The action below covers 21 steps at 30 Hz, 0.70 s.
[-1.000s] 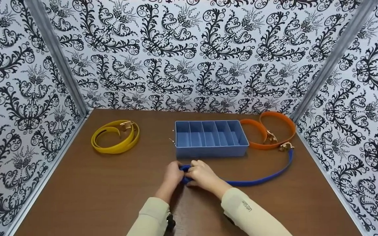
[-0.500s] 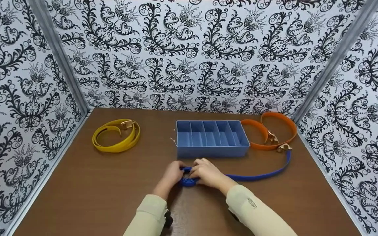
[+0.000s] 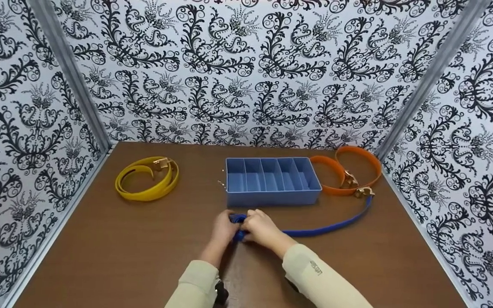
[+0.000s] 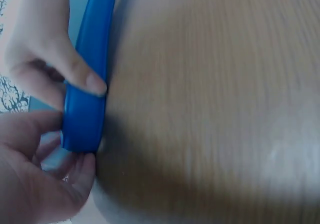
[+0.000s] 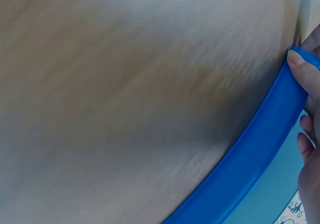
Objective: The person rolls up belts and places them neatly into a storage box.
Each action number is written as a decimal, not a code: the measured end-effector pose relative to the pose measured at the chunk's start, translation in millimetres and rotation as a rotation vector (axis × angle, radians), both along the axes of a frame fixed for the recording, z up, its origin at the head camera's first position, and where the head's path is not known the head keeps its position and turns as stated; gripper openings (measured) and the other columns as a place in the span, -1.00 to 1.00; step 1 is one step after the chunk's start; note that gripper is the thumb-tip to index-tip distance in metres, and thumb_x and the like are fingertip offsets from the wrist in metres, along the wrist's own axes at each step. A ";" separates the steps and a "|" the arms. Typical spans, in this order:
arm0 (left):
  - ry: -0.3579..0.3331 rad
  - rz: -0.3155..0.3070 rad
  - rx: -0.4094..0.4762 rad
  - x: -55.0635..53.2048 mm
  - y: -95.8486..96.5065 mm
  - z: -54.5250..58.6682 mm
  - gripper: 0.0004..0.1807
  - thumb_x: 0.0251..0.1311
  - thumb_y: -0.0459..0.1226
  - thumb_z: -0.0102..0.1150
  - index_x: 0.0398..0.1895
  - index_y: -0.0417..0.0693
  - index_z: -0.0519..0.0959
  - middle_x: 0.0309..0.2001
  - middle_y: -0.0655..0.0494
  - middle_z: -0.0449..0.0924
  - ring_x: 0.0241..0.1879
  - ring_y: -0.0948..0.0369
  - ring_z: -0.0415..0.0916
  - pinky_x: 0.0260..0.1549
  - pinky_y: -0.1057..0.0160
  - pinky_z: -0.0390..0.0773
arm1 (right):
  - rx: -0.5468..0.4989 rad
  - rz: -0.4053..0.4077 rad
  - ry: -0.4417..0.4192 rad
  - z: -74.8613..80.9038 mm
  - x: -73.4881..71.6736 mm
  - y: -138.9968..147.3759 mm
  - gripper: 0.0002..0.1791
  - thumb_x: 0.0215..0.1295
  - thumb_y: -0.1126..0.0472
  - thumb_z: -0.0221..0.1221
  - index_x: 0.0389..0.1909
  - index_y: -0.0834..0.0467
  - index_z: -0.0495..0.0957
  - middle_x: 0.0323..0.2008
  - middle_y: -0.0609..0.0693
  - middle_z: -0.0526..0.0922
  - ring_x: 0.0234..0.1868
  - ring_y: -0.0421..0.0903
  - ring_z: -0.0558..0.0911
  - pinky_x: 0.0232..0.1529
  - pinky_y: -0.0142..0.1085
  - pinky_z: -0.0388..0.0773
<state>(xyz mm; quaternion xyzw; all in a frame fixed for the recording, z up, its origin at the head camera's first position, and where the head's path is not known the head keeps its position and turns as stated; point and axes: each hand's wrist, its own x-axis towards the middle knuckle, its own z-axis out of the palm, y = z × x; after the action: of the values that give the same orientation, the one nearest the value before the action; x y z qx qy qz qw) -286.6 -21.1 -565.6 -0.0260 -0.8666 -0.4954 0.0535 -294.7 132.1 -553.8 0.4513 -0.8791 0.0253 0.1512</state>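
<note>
A blue belt lies on its edge on the brown table, its near end wound into a small coil and its gold buckle at the far right. My left hand grips the left side of the coil; in the left wrist view its thumb and fingers pinch the rolled strap. On the coil's right side my right hand pinches the strap, its thumb pressed on the outer face in the right wrist view. Much of the coil is hidden behind the fingers.
Just beyond the hands stands a blue-grey box with several compartments. A coiled yellow belt lies at the left. Right of the box is an orange belt, close to the blue belt's buckle. Patterned walls enclose the table.
Half a second ago the coil's round opening showed between the hands; now the fingers cover more of it. The buckle end has shifted slightly left in the head view.
</note>
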 end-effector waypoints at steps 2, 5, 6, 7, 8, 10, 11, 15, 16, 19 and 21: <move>-0.009 0.047 -0.012 1.4 0.9 0.4 -0.70 -0.03 -0.52 0.32 -0.17 -0.42 0.54 -0.22 -0.25 0.61 -0.14 -0.12 0.55 -0.11 -0.01 0.54 | -0.019 -0.014 0.004 -1.5 1.8 -2.6 -0.79 -0.18 -0.01 0.49 -0.56 -0.02 0.71 -0.58 -0.19 0.64 -0.46 -0.11 0.35 -0.38 -0.25 0.28; -0.001 0.051 -0.073 2.0 0.3 1.3 -0.75 0.02 -0.51 0.32 -0.20 -0.37 0.54 -0.25 -0.20 0.61 -0.17 -0.10 0.56 -0.14 0.01 0.54 | -0.032 -0.007 0.013 -3.0 2.3 -3.2 -0.80 -0.19 0.01 0.49 -0.55 -0.03 0.70 -0.58 -0.21 0.64 -0.47 -0.11 0.35 -0.38 -0.25 0.28; 0.006 0.037 -0.092 1.9 -0.4 1.5 -0.77 0.04 -0.51 0.32 -0.21 -0.37 0.55 -0.25 -0.20 0.61 -0.17 -0.10 0.56 -0.14 0.02 0.55 | -0.027 0.001 0.016 -2.9 2.0 -2.2 -0.79 -0.18 0.00 0.49 -0.51 -0.04 0.72 -0.58 -0.22 0.64 -0.46 -0.12 0.35 -0.37 -0.25 0.28; 0.013 0.021 -0.114 1.6 -0.5 1.7 -0.79 0.05 -0.50 0.32 -0.22 -0.37 0.56 -0.26 -0.19 0.62 -0.17 -0.10 0.56 -0.14 0.02 0.55 | -0.023 0.012 0.019 -2.8 1.6 -0.3 -0.78 -0.18 -0.01 0.49 -0.47 -0.05 0.73 -0.56 -0.23 0.65 -0.45 -0.12 0.35 -0.37 -0.25 0.28; 0.013 0.007 -0.125 1.2 -0.3 1.7 -0.80 0.06 -0.50 0.31 -0.22 -0.37 0.58 -0.25 -0.19 0.63 -0.16 -0.10 0.57 -0.13 0.02 0.55 | -0.022 0.026 0.017 -2.7 1.5 1.9 -0.75 -0.19 -0.03 0.49 -0.44 -0.06 0.74 -0.55 -0.23 0.65 -0.44 -0.12 0.36 -0.37 -0.25 0.27; 0.008 -0.021 -0.147 0.8 -0.4 2.3 -0.81 0.08 -0.50 0.30 -0.21 -0.35 0.60 -0.24 -0.18 0.64 -0.15 -0.11 0.58 -0.11 0.01 0.54 | -0.019 0.058 0.008 -1.4 1.7 7.1 -0.70 -0.19 -0.06 0.48 -0.36 -0.08 0.76 -0.48 -0.24 0.67 -0.39 -0.13 0.39 -0.35 -0.26 0.28; 0.005 -0.036 -0.157 1.0 -0.8 2.7 -0.82 0.09 -0.50 0.29 -0.21 -0.34 0.61 -0.24 -0.17 0.65 -0.14 -0.11 0.58 -0.10 0.01 0.54 | -0.017 0.074 0.005 -0.6 1.8 10.0 -0.68 -0.18 -0.08 0.47 -0.33 -0.08 0.77 -0.45 -0.23 0.68 -0.36 -0.13 0.40 -0.33 -0.26 0.29; 0.009 -0.088 -0.178 0.5 -2.9 5.7 -0.85 0.13 -0.50 0.24 -0.21 -0.31 0.63 -0.21 -0.14 0.66 -0.12 -0.11 0.57 -0.08 -0.03 0.52 | -0.019 0.120 -0.040 5.7 2.1 21.1 -0.62 -0.11 -0.05 0.47 -0.20 -0.05 0.76 -0.24 -0.21 0.71 -0.21 -0.11 0.47 -0.23 -0.22 0.34; 0.023 -0.103 -0.185 0.3 -3.6 6.3 -0.85 0.13 -0.50 0.23 -0.21 -0.30 0.63 -0.22 -0.14 0.65 -0.13 -0.11 0.57 -0.09 -0.03 0.52 | -0.015 0.127 -0.053 7.5 1.8 23.1 -0.61 -0.09 -0.03 0.48 -0.17 -0.04 0.76 -0.20 -0.20 0.72 -0.18 -0.10 0.47 -0.19 -0.21 0.35; 0.063 -0.145 -0.188 -0.5 -5.4 5.8 -0.86 0.13 -0.52 0.20 -0.24 -0.31 0.64 -0.24 -0.13 0.65 -0.15 -0.10 0.58 -0.09 -0.03 0.52 | 0.005 0.153 -0.090 12.4 0.8 26.9 -0.59 -0.05 0.03 0.49 -0.10 -0.02 0.74 -0.12 -0.19 0.71 -0.10 -0.07 0.49 -0.11 -0.17 0.37; 0.090 -0.178 -0.186 -0.9 -6.5 4.8 -0.86 0.13 -0.53 0.19 -0.25 -0.30 0.64 -0.25 -0.12 0.65 -0.16 -0.09 0.58 -0.10 -0.02 0.52 | 0.032 0.169 -0.082 14.1 -0.2 27.4 -0.60 -0.04 0.05 0.49 -0.10 -0.03 0.74 -0.13 -0.20 0.71 -0.07 -0.07 0.48 -0.06 -0.17 0.38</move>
<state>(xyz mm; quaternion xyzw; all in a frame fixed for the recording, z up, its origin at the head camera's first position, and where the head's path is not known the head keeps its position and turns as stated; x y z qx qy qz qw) -287.5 -27.7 -560.8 -0.1298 -0.8998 -0.4139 0.0457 -294.9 159.5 -539.7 0.5247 -0.8437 0.0422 0.1050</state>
